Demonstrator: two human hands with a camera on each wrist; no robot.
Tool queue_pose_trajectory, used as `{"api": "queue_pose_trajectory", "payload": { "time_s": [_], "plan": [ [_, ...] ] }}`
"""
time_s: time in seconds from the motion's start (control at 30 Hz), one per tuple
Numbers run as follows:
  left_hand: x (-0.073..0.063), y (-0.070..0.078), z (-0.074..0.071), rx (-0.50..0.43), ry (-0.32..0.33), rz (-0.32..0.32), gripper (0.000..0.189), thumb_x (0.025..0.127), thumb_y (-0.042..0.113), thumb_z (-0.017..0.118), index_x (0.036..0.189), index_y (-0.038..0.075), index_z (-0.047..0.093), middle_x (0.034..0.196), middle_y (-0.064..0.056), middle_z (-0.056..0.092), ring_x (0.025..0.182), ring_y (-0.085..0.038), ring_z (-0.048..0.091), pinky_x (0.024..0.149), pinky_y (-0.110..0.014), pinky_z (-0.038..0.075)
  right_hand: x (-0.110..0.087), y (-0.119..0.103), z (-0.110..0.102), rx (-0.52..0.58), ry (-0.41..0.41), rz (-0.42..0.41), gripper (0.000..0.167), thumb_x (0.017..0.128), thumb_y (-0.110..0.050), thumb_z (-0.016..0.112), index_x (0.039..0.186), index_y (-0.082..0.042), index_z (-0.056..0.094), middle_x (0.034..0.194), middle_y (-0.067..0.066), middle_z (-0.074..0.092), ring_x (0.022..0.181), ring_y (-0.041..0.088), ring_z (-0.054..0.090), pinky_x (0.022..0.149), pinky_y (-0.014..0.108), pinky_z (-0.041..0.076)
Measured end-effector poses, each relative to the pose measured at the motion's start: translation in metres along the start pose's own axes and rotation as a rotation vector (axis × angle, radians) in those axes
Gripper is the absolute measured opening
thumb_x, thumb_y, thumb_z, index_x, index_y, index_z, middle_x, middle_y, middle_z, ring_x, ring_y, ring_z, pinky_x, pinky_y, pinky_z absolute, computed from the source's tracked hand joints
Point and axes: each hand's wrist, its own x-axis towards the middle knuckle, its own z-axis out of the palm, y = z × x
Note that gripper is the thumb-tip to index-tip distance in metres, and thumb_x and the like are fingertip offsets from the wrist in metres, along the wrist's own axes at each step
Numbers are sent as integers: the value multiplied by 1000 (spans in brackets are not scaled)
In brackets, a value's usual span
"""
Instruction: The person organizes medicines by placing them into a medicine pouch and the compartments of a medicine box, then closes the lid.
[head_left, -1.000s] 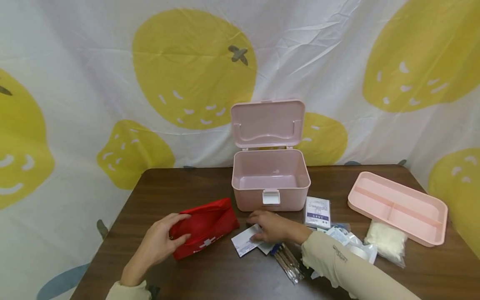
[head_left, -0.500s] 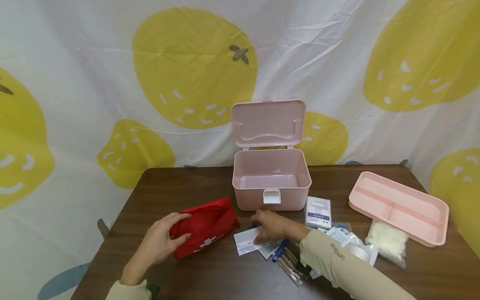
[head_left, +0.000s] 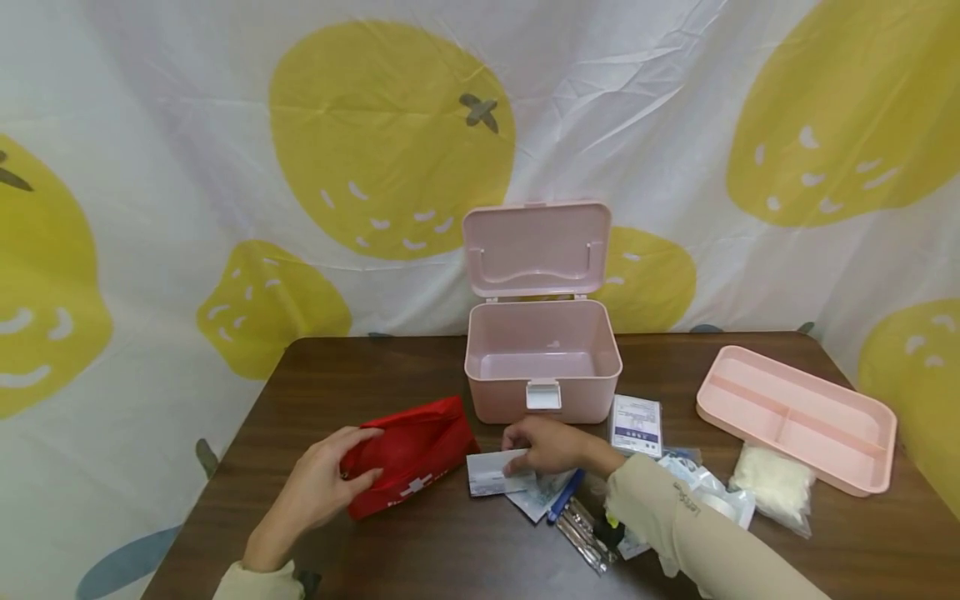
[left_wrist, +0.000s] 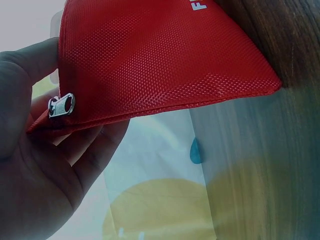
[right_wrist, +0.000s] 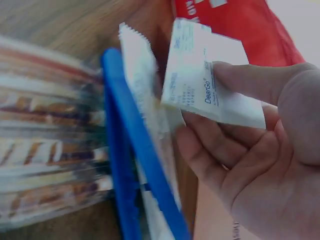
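Observation:
My left hand (head_left: 322, 471) grips the end of a red zippered pouch (head_left: 448, 468) with a white cross; its mouth gapes upward. In the left wrist view the thumb lies on one side of the fabric, fingers behind, near a metal zip pull (left_wrist: 62, 105). My right hand (head_left: 555, 446) pinches a small white printed paper packet (right_wrist: 192, 75) between thumb and fingers, just right of the pouch. Below that hand lie another white packet (head_left: 536, 502), blue plastic tweezers (right_wrist: 142, 145) and a clear packet of brown-filled sticks (right_wrist: 50, 140).
An open pink box (head_left: 495, 400) with raised lid stands behind the hands. To its right are a boxed white pack (head_left: 636, 425), a bag of cotton (head_left: 772, 487) and a pink divided tray (head_left: 795, 417). Other wrapped supplies lie partly under the right sleeve (head_left: 697, 517).
The right hand has lifted the white packet off the one beneath and tilted it up. The tweezers and stick packet show more fully now. The left hand and pouch look still.

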Motion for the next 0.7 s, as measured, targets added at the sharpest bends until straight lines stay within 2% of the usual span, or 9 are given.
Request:
{"api": "queue_pose_trajectory", "payload": {
  "time_s": [0.23,0.4,0.7],
  "plan": [
    [0,0,0,-1,4,7,47,80,14,83,124,10,66,113,-3,67,93,-17,64,73,-28,56,-7,-14,-15,83,-3,-23,7,87,-19,75,92,-16,73,84,-11,66,75,3,55,72,23,46],
    [-1,-1,-1,-7,2,8,47,80,13,83,123,10,66,113,-3,67,92,-16,64,72,-26,55,-10,-26,-22,191,8,-29,10,87,-16,75,96,-12,75,82,-8,69,72,5,58,68,21,47],
    [-2,-1,1,-28,6,16,47,79,13,83,123,10,65,113,-3,67,95,-18,65,74,-28,56,-12,-49,-25,301,130,-47,12,87,-14,74,98,-9,74,82,-1,69,72,10,59,64,22,48]
  ]
}}
